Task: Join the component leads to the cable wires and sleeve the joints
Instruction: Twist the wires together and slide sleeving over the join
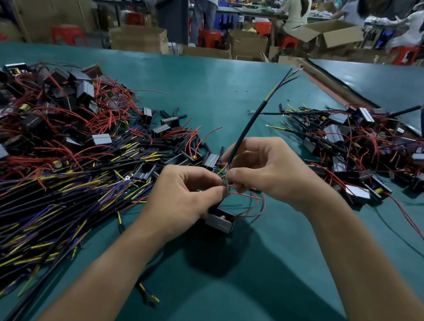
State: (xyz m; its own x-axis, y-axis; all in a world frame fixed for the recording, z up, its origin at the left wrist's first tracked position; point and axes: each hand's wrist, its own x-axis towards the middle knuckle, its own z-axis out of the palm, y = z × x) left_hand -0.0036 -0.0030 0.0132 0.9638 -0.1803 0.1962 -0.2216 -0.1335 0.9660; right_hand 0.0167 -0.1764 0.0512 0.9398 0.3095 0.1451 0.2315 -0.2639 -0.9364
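A crowded workshop blurs behind the green table (210, 311) I am watching from afar. At left sprawls a heap of loose cables (36, 189) and small boxes. At centre the left hand (180, 199) pinches a red lead (252, 198) above the black component (219, 222), which sits just under its fingers. The right hand (270, 169) pinches the coloured wires of one cable (248, 130), whose black sheath rises away. I judge the joining step is in hand, with no sleeve on yet. Next comes a firm twist, then a sleeve over the joint. At right lies a second pile (371, 156). Open mat lies nearest me, and the table's right edge (326, 86) is well apart.
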